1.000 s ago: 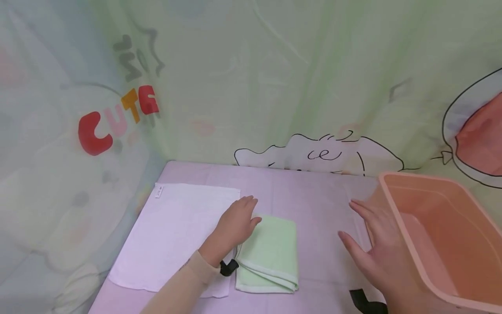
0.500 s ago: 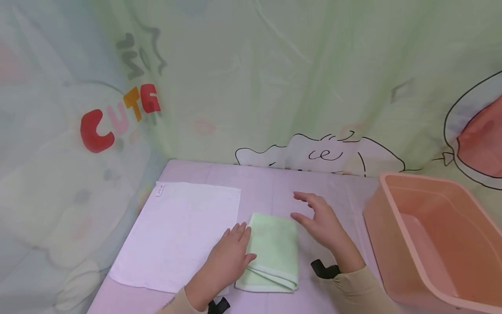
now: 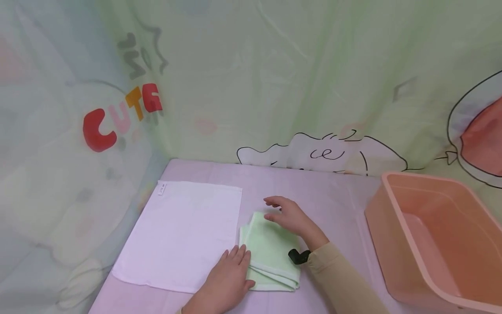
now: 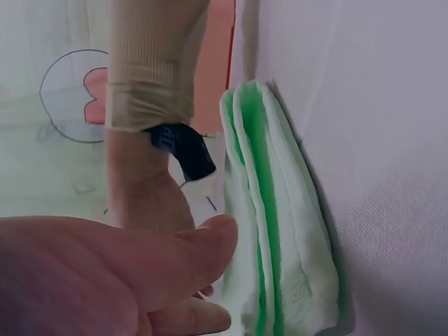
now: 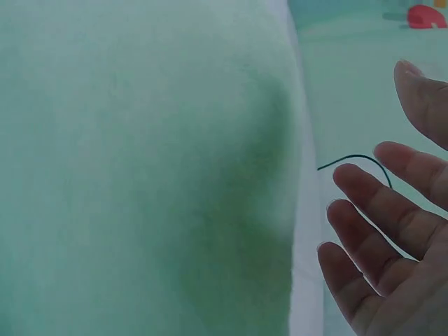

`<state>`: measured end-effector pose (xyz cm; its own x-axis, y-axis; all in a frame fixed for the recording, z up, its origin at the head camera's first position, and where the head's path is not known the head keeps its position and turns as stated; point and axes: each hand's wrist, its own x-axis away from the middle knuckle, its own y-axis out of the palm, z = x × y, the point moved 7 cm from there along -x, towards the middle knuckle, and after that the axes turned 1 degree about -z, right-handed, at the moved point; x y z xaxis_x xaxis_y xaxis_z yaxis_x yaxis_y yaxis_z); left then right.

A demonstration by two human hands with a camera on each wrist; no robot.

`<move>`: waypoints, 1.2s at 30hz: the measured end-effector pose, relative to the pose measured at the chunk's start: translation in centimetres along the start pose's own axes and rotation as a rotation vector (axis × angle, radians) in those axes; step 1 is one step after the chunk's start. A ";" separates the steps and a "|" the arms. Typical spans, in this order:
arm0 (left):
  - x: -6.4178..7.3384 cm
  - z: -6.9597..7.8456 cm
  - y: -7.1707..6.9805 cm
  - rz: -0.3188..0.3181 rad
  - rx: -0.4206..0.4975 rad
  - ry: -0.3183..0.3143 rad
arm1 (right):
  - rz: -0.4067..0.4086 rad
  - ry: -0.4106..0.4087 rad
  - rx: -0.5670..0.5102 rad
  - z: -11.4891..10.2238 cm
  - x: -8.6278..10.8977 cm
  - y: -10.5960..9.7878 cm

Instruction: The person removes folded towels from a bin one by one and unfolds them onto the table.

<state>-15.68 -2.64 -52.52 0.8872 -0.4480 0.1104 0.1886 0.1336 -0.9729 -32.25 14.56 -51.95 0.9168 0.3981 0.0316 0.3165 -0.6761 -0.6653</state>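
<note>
A folded light-green towel [image 3: 270, 248] with white edging lies on the table, a strip of its lower layer showing along the left side. My left hand [image 3: 227, 281] is at its near left edge, fingers extended and the fingertips overlapping the border. Over the far part of the towel is my right hand [image 3: 288, 214], fingers loosely bent and nothing in its grasp. The left wrist view shows the towel's stacked folds [image 4: 280, 231] side-on, beyond my left thumb. In the right wrist view, the fingers [image 5: 364, 238] are spread apart beyond the towel's white border.
Left of the green towel, a white cloth [image 3: 180, 231] is spread flat with a small tag at its far left corner. A peach-coloured plastic bin [image 3: 378, 231] stands on the right. Printed curtains [image 3: 251, 78] rise along the back and left of the lilac-covered table [image 3: 329, 187].
My right hand has swung left from beside the bin to over the green towel. My left hand has drawn back toward the towel's near left edge, where a lower layer now peeks out.
</note>
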 end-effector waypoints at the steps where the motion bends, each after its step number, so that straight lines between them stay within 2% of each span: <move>1: 0.1 0.0 0.1 -0.007 -0.007 0.000 | -0.010 0.009 0.001 0.1 -0.3 0.3; 8: 0.8 0.8 1.2 -0.109 -0.069 0.023 | -0.073 0.103 0.003 0.9 -2.0 2.2; 14: 1.0 1.3 2.3 -0.157 -0.098 0.055 | -0.085 0.104 0.048 1.3 -2.5 3.0; 21: 1.2 1.5 3.4 -0.228 -0.103 0.067 | -0.060 0.116 0.068 1.5 -3.0 3.3; 25: 1.3 1.5 3.5 -0.238 -0.084 0.064 | -0.040 0.095 0.036 1.4 -2.8 2.5; 32: 1.2 1.2 3.6 -0.252 -0.056 0.042 | -0.018 0.012 -0.078 1.2 -2.0 -0.1; 36: 1.0 0.9 3.8 -0.281 -0.034 0.024 | -0.008 0.014 -0.138 1.7 -1.2 -1.6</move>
<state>-13.72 -1.73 -55.88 0.7919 -0.4842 0.3720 0.4111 -0.0277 -0.9112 -34.27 16.24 -52.18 0.9170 0.3960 0.0475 0.3536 -0.7522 -0.5560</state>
